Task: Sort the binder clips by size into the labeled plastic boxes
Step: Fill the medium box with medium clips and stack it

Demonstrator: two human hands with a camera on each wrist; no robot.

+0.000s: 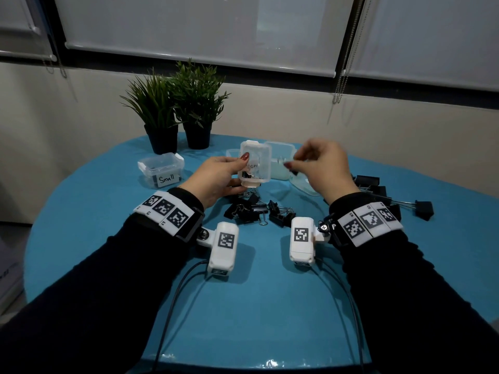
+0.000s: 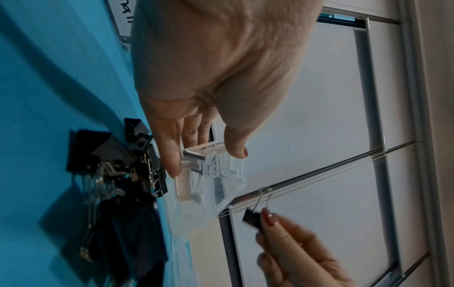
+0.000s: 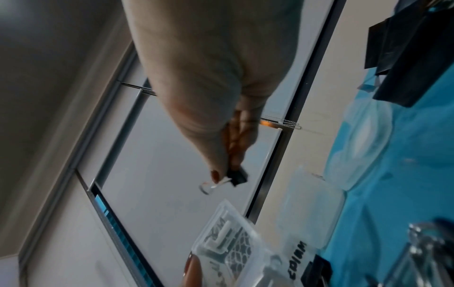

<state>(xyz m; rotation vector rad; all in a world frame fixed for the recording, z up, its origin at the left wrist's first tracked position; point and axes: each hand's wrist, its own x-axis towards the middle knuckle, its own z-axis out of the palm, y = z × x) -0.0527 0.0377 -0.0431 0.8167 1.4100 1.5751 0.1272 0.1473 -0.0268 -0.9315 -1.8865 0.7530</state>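
My left hand (image 1: pixel 237 171) grips a small clear plastic box (image 1: pixel 253 166) and holds it tipped up above the table; a few small clips lie in it, and its label cannot be read. In the left wrist view the thumb and fingers (image 2: pixel 172 159) clamp this box (image 2: pixel 211 170) by its end. My right hand (image 1: pixel 318 163) pinches a small black binder clip (image 1: pixel 293 172) just right of the box. This clip (image 3: pixel 237 177) shows between thumb and fingers, its wire handle sticking out, and appears as well in the left wrist view (image 2: pixel 253 220).
A box labelled Small (image 1: pixel 162 171) stands at the left, and another open box (image 1: pixel 279 155) marked Medium stands behind my hands. A clear lid (image 1: pixel 302 184) lies under my right hand. Black clips are piled mid-table (image 1: pixel 256 209) and at the right (image 1: pixel 378 190). Two potted plants (image 1: pixel 178 112) stand at the back.
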